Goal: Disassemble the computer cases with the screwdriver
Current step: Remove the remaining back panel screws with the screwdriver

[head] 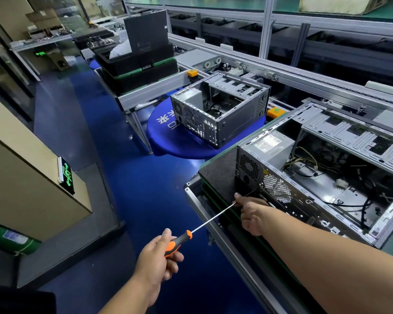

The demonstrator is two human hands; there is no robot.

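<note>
Driving a screw, by the look of it: left hand [159, 257] grips the orange-and-black handle of the screwdriver [192, 232], right hand [250, 214] pinches the shaft near its tip to steady it. The tool's long axis runs from lower left up and right, toward the rear panel of the near computer case [327, 177], which lies open side up on the counter [216, 171]. Right hand is nearer the case, just beside its back lower corner; left hand sits well back over the blue floor [123, 177]. Tip and target screw are hidden behind the right fingers, so contact can't be confirmed. Near case is cut off at the right edge. A second open case [220, 109] sits farther off on a blue round stand [168, 141].
</note>
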